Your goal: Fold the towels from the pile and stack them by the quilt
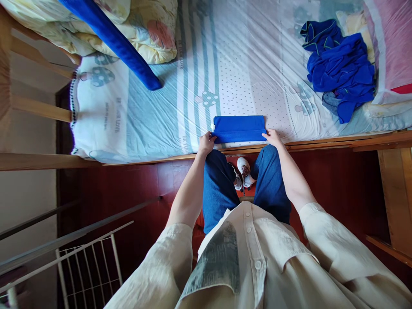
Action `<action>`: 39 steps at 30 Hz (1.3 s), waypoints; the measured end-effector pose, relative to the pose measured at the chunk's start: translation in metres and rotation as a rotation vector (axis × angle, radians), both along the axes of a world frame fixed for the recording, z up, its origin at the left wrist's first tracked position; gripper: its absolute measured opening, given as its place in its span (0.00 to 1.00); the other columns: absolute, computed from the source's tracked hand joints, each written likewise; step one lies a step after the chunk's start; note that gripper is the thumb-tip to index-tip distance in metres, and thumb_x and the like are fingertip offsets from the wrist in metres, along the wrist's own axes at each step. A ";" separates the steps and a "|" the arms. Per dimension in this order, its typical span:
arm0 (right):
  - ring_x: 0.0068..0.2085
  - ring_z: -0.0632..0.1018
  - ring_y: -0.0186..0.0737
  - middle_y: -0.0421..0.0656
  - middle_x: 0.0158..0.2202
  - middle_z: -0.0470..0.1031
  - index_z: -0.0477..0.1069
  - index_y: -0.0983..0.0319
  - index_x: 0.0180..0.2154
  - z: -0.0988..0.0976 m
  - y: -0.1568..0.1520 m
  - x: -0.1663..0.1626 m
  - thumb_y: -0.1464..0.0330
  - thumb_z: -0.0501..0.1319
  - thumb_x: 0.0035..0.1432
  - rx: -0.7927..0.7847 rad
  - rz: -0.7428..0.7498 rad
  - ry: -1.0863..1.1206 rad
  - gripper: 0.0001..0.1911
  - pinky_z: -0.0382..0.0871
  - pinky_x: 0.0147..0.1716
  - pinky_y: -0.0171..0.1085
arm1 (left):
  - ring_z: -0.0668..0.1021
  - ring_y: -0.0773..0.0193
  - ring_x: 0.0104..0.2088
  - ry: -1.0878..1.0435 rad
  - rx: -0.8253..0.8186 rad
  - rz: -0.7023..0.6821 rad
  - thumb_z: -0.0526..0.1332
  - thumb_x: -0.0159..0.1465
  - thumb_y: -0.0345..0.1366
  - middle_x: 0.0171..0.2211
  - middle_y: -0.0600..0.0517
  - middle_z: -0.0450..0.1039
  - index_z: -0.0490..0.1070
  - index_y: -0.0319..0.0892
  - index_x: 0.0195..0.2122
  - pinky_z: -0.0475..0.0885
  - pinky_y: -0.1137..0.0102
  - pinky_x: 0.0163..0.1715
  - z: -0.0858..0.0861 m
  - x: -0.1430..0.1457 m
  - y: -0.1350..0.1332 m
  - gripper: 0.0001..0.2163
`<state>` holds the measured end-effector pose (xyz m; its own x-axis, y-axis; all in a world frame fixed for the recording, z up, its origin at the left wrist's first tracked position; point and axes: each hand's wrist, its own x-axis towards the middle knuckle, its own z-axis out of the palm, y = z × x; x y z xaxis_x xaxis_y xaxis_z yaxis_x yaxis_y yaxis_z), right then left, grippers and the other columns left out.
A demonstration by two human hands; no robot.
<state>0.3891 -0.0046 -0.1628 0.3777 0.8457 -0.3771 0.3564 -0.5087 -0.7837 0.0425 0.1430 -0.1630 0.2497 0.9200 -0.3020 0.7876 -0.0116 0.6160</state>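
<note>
A blue cloth (239, 127), folded into a flat rectangle, lies at the near edge of the bed. A strip along its near side is turned over, and a small white tag shows at its left side. My left hand (207, 142) pinches the near left corner between thumb and fingers. At the near right corner, my right hand (272, 136) grips the same cloth. A crumpled heap of blue cloths (343, 68) rests on the bed to the far right. A long blue roll or folded strip (119, 47) slants across the far left.
The bed (154, 111) has a patterned sheet and a wooden edge rail (322, 143). Yellow patterned bedding (151, 34) is piled far left; a pink bundle in clear covering (395, 47) stands far right. A white wire rack (90, 266) is low left.
</note>
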 end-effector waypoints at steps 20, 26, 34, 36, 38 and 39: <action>0.35 0.75 0.41 0.41 0.28 0.74 0.64 0.57 0.26 0.000 -0.001 0.000 0.42 0.66 0.54 0.049 -0.023 -0.004 0.27 0.72 0.41 0.39 | 0.82 0.52 0.48 -0.024 0.006 -0.006 0.58 0.65 0.34 0.47 0.40 0.81 0.77 0.39 0.50 0.74 0.61 0.53 -0.009 -0.003 0.005 0.14; 0.32 0.73 0.40 0.41 0.25 0.72 0.63 0.57 0.23 0.001 -0.001 0.000 0.45 0.66 0.55 0.023 -0.028 -0.059 0.26 0.71 0.38 0.40 | 0.81 0.51 0.49 -0.032 0.069 -0.030 0.57 0.64 0.33 0.45 0.41 0.81 0.78 0.40 0.49 0.73 0.61 0.54 -0.009 -0.004 0.006 0.15; 0.32 0.72 0.40 0.41 0.25 0.71 0.61 0.57 0.22 0.002 -0.001 0.001 0.45 0.67 0.53 0.010 -0.020 -0.052 0.27 0.69 0.37 0.39 | 0.82 0.51 0.48 -0.041 0.047 -0.015 0.58 0.64 0.34 0.45 0.41 0.82 0.78 0.41 0.50 0.74 0.60 0.55 -0.010 -0.003 0.007 0.16; 0.32 0.72 0.40 0.40 0.25 0.70 0.61 0.56 0.22 0.001 -0.001 0.001 0.43 0.66 0.53 0.013 -0.018 -0.047 0.28 0.70 0.37 0.40 | 0.82 0.51 0.49 -0.038 0.031 -0.005 0.58 0.64 0.33 0.47 0.41 0.82 0.78 0.41 0.51 0.74 0.60 0.55 -0.010 -0.003 0.007 0.16; 0.32 0.71 0.40 0.40 0.25 0.70 0.61 0.56 0.22 0.001 -0.001 0.001 0.42 0.66 0.53 0.018 -0.013 -0.043 0.29 0.70 0.37 0.40 | 0.82 0.51 0.49 -0.032 0.011 0.001 0.59 0.65 0.33 0.47 0.41 0.82 0.78 0.40 0.52 0.74 0.60 0.55 -0.009 -0.002 0.008 0.16; 0.32 0.71 0.40 0.40 0.25 0.69 0.60 0.56 0.22 0.000 -0.001 0.001 0.41 0.66 0.53 0.021 -0.010 -0.043 0.29 0.70 0.38 0.40 | 0.82 0.51 0.49 -0.030 0.002 0.003 0.59 0.65 0.33 0.47 0.41 0.82 0.78 0.41 0.52 0.74 0.60 0.55 -0.008 -0.002 0.008 0.16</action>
<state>0.3902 -0.0057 -0.1626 0.4018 0.8492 -0.3428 0.3848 -0.4962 -0.7783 0.0402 0.1506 -0.1714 0.2557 0.9213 -0.2928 0.7687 -0.0101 0.6396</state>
